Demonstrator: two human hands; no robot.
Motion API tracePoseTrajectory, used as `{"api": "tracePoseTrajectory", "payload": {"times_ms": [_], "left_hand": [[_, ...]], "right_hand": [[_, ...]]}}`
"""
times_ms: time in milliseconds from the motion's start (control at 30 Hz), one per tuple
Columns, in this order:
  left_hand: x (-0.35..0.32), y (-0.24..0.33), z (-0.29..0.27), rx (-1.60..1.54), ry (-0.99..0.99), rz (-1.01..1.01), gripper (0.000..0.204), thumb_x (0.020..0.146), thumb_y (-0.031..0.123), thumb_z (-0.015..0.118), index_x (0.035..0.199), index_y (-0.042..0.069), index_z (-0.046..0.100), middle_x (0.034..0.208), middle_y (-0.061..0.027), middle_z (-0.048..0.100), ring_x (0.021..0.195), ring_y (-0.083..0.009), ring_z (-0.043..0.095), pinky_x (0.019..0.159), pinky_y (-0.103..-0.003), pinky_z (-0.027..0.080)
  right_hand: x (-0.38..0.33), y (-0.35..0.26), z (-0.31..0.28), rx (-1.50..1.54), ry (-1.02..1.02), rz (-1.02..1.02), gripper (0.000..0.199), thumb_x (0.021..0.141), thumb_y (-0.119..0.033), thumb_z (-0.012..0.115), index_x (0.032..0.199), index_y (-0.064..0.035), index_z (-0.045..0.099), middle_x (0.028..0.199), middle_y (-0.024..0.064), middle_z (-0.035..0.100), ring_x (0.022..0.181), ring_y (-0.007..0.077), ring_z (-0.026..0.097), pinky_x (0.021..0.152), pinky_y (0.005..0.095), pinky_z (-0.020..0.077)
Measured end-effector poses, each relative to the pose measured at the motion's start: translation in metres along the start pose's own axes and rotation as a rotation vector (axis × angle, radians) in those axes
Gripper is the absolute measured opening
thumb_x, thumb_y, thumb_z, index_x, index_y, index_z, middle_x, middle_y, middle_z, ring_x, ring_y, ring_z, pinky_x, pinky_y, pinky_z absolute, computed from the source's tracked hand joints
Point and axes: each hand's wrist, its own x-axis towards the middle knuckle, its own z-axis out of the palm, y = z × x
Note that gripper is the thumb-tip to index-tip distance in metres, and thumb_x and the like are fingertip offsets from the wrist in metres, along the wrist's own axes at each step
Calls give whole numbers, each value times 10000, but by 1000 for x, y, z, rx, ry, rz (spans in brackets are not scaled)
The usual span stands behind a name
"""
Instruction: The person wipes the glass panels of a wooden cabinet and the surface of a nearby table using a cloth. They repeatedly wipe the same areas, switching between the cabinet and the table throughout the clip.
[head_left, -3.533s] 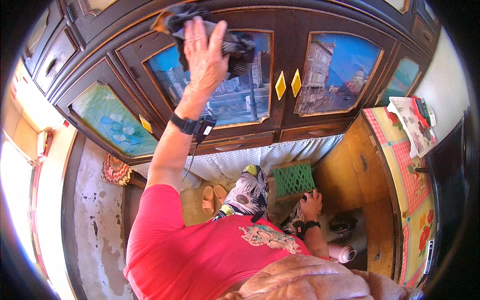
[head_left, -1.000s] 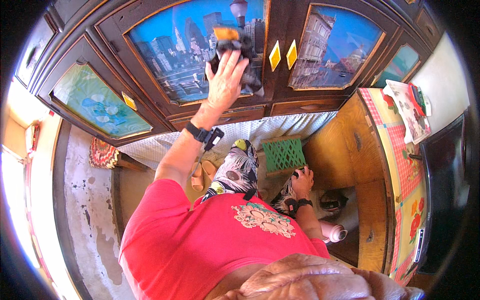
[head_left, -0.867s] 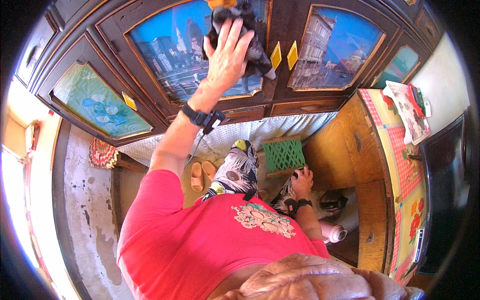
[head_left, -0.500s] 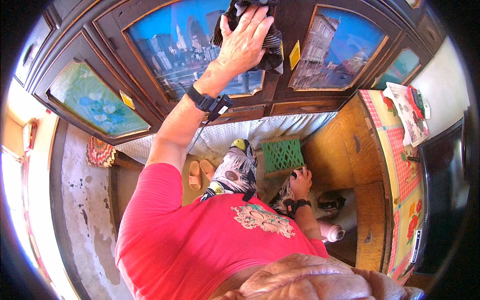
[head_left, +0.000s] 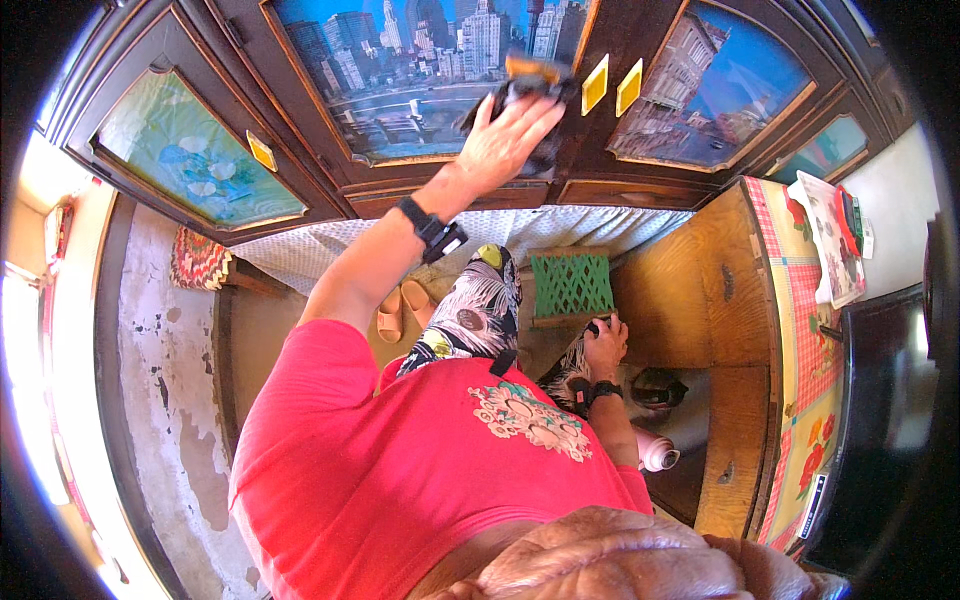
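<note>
Left hand spread flat on cloth against cabinet door; right hand cupping knee.

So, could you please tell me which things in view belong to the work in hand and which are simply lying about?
In use:
left hand
dark cloth under its fingers
cabinet door with the city picture, behind the cloth

Lying about, it seems:
peach slippers
green woven-top stool
pink flask
white floral tray
</note>
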Motion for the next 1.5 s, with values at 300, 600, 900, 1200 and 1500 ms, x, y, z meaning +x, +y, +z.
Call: {"api": "tracePoseTrajectory", "payload": {"times_ms": [300, 600, 900, 1200, 1500], "left_hand": [[-64, -28, -18, 59, -178, -54, 739, 767, 29, 592, 1470, 192, 432, 1447, -5, 495, 1293, -226, 496, 1061, -585, 297], [16, -90, -108, 189, 325, -378, 993, 604, 199, 798, 1501, 129, 378, 1555, -208, 318, 1440, -424, 278, 1115, -595, 227], [52, -109, -102, 231, 642, -575, 1033, 725, 376, 707, 1547, 30, 186, 1576, -333, 132, 1467, -526, 97, 1088, -687, 174], [83, -84, -94, 177, 630, -575, 1079, 696, 354, 740, 1542, 5, 166, 1573, -355, 66, 1463, -550, 46, 1077, -718, 184], [111, -25, -68, 52, 290, -318, 1097, 658, 310, 819, 1559, 109, 227, 1594, -257, 165, 1478, -474, 125, 1057, -742, 178]], "right_hand": [[0, 5, -1, 45, -11, 4, 354, 852, -270, 663, 1193, -179, 692, 1514, 67, 409, 1412, 378, 310, 1084, 582, 337], [2, 4, 5, 35, 50, -65, 326, 816, -276, 695, 1126, -176, 708, 1447, 84, 457, 1372, 400, 359, 1047, 601, 372], [1, 5, 3, 42, 45, -49, 328, 823, -269, 685, 1137, -176, 709, 1462, 78, 460, 1383, 377, 351, 1058, 575, 375], [2, 3, 3, 59, 50, -63, 322, 821, -259, 689, 1128, -160, 705, 1447, 94, 465, 1369, 395, 362, 1054, 587, 372], [3, 1, 4, 31, 42, -69, 312, 841, -274, 669, 1130, -163, 702, 1445, 82, 465, 1374, 390, 357, 1047, 600, 369]]}}
